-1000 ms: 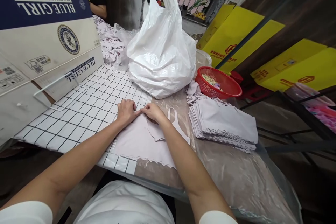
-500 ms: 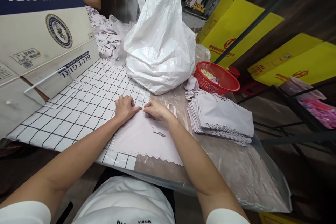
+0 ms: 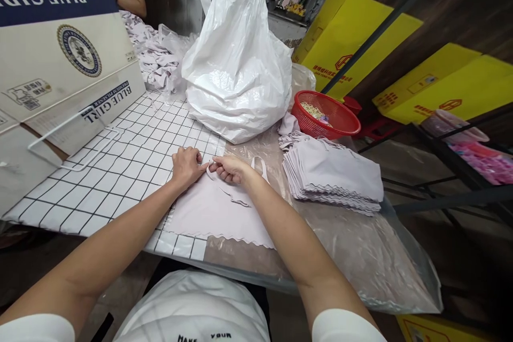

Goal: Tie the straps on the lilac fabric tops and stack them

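Observation:
A pale pink camisole (image 3: pixel 216 214) with a scalloped hem lies flat in front of me, its top edge away from my body. My left hand (image 3: pixel 187 165) is closed at its upper left corner, the thumb reaching to the base of a thin strap (image 3: pixel 209 172). Fingertips of my right hand (image 3: pixel 229 168) pinch that same strap, which forms a small loop between the hands. A second strap (image 3: pixel 262 166) stands up in a loop beyond my right wrist. Dark marks or a fold (image 3: pixel 240 203) show on the fabric below.
At right lies a stack of folded pale garments (image 3: pixel 336 171), a red basket (image 3: pixel 326 123) behind it. A white plastic bag (image 3: pixel 238 69) stands at the back. A beer carton (image 3: pixel 68 64) and a white wire rack (image 3: pixel 92 157) are at left. Another person's arm (image 3: pixel 132 4) shows beyond.
My right hand has drawn slightly up and left, and the strap between my hands now stands out as a loop. The view has shifted a little.

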Demonstrator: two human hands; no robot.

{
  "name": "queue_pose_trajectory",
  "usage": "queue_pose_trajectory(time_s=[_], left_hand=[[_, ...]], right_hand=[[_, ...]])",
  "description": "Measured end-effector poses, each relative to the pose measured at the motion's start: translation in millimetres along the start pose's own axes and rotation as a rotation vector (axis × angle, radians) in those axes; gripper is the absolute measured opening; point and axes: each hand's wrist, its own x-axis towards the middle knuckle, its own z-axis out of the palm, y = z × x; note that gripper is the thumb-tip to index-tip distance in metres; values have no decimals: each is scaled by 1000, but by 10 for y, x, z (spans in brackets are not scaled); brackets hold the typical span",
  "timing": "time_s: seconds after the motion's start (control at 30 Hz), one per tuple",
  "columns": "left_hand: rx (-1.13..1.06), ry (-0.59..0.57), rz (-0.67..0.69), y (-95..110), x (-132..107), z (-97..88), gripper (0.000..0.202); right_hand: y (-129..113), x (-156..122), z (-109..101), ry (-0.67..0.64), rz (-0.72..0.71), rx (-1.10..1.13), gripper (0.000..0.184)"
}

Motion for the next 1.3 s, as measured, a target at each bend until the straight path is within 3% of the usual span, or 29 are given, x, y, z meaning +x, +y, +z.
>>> queue_pose_trajectory(time_s=[0.33,0.43,0.53,0.63,0.73,0.97,1.13,1.3], left_hand=[[-32,7,65,-11,-11,27,13],[-32,-21,72,6,-9,11,14],[-21,-44,82,17,-2,-1,14],[-40,-31,91,16,0,-5,16],[-55,-30,96,12,-4,-11,15],[-69,-11,109,-7,-7,-11,15],[-79,-2,104,7,-32,-10,14],[-139,-26,49,20,-8,-56,11]], right_hand=[[70,74,177,240,-146,3,24],[53,22,191,253,-190,3,23],[66,-124,179,180,-192,-3,27],[156,-371,99,-49,-248,-61,21],[314,-653,-42,-252,-401,-164,23],[584,-990,-320,-427,-687,-327,39],[561,-1015,-388,-442,-825,-280,44],[523,-805,-345,-233,-796,-4,47]])
